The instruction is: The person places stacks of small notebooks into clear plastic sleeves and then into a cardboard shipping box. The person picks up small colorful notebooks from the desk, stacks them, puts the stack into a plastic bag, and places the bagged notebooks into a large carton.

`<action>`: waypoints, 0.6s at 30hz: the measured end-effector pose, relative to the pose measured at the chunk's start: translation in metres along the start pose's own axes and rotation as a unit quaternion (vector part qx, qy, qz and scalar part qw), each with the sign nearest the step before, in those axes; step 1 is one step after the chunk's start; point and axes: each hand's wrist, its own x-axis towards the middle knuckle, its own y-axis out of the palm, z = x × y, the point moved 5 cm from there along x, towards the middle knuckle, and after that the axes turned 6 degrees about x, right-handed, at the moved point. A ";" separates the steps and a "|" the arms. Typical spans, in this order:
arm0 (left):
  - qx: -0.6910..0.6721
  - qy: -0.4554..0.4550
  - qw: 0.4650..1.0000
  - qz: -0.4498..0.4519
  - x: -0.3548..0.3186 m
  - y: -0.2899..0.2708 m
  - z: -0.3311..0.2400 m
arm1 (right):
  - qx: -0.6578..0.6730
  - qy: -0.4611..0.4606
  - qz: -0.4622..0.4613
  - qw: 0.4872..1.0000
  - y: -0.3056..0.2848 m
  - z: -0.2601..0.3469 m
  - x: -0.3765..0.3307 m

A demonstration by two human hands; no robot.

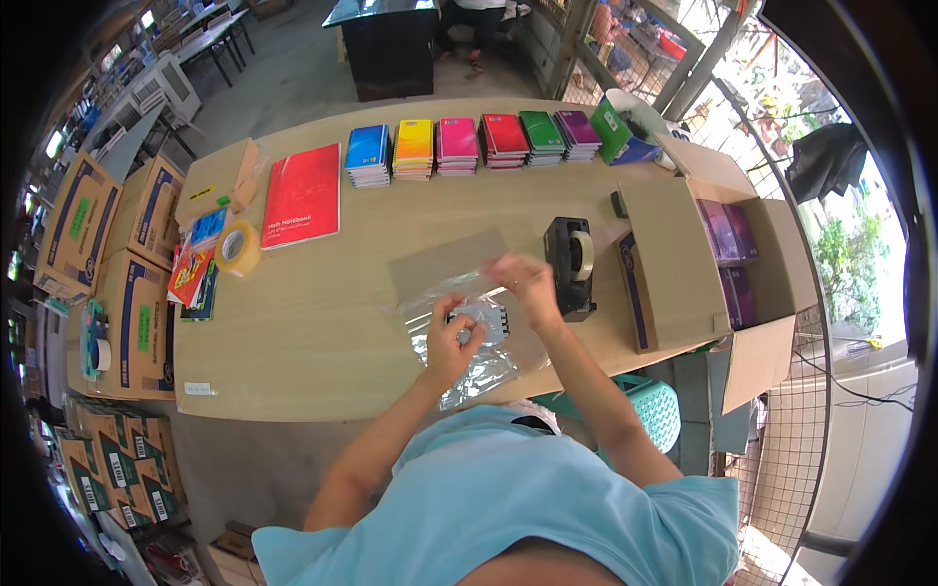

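Clear plastic bags [469,376] lie crinkled on the table in front of me. My left hand [452,344] is closed, thumb and fingers curled, over a small pale-grey item [491,320] with dark notched edges. Whether that item lies inside the plastic or on top of it, I cannot tell. My right hand [526,281] is raised over the right side of the plastic, its fingertips smeared by motion. Just right of it stands a black tape dispenser [569,264] with a roll of tape.
Stacks of small notebooks [414,146] in several colours line the far edge. A red notebook [303,195], a tape roll [237,247] and booklets [195,269] lie left. An open carton [664,264] with purple packs stands right. Cartons [127,313] flank the left edge; a green stool [650,410] stands below.
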 end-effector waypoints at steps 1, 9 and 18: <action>-0.001 -0.018 1.000 -0.004 0.000 0.001 0.001 | 0.319 0.090 -0.139 0.933 -0.007 0.003 0.007; -0.043 -0.080 0.995 -0.039 0.000 0.002 0.011 | -0.028 0.164 0.165 0.972 0.011 -0.019 -0.028; -0.244 -0.239 0.939 0.039 -0.002 0.008 0.031 | 0.145 0.157 0.012 0.977 0.019 -0.062 -0.038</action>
